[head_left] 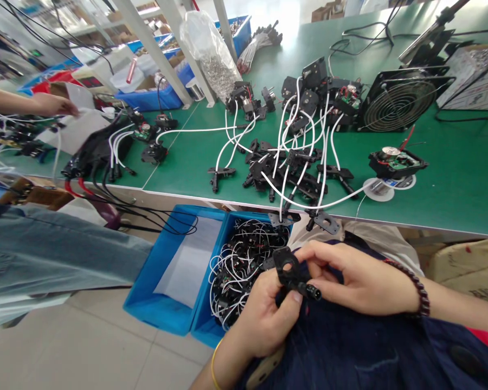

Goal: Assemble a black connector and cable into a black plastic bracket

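Over my lap, both hands grip one small black plastic bracket that has a round hole and a short barrel connector at its lower end. My left hand holds it from below, thumb pressed near the connector. My right hand pinches its upper part with fingertips; a beaded bracelet sits on that wrist. Just beyond my hands, a blue bin holds a tangle of black parts with thin white wires.
A second blue bin stands to the left, lined with white. The green workbench carries several black brackets with white cables, a fan and a bag of screws. Another person's hand and jeans are at left.
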Available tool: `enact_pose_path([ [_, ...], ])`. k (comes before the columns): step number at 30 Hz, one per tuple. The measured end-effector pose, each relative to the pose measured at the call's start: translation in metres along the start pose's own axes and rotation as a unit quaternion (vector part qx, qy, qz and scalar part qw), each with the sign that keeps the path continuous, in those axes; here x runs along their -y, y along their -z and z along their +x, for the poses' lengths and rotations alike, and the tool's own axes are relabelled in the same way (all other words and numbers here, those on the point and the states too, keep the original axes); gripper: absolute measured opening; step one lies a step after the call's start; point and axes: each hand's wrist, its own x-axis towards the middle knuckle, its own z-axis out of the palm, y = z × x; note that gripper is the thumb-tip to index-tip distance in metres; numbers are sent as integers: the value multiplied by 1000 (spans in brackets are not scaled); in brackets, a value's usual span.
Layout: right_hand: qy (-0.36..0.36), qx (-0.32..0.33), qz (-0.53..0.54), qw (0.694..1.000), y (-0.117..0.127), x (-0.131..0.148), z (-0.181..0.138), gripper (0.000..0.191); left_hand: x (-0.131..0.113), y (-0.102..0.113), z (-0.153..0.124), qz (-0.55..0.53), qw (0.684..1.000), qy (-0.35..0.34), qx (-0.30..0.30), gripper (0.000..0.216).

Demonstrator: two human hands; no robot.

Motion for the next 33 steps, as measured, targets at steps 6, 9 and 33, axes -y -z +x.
enact_pose_path([
  [6, 54, -24, -26, 998, 1, -1, 2, 20, 0, 3, 1, 5, 1000, -24, 12, 41],
  [9, 131, -36, -52, 989, 3, -1, 2, 17, 0, 4, 3, -4, 1000, -20, 15, 41],
  [33, 208, -5, 1, 978, 9, -10, 0, 22, 16, -8, 2, -25, 971, -189, -147, 13],
])
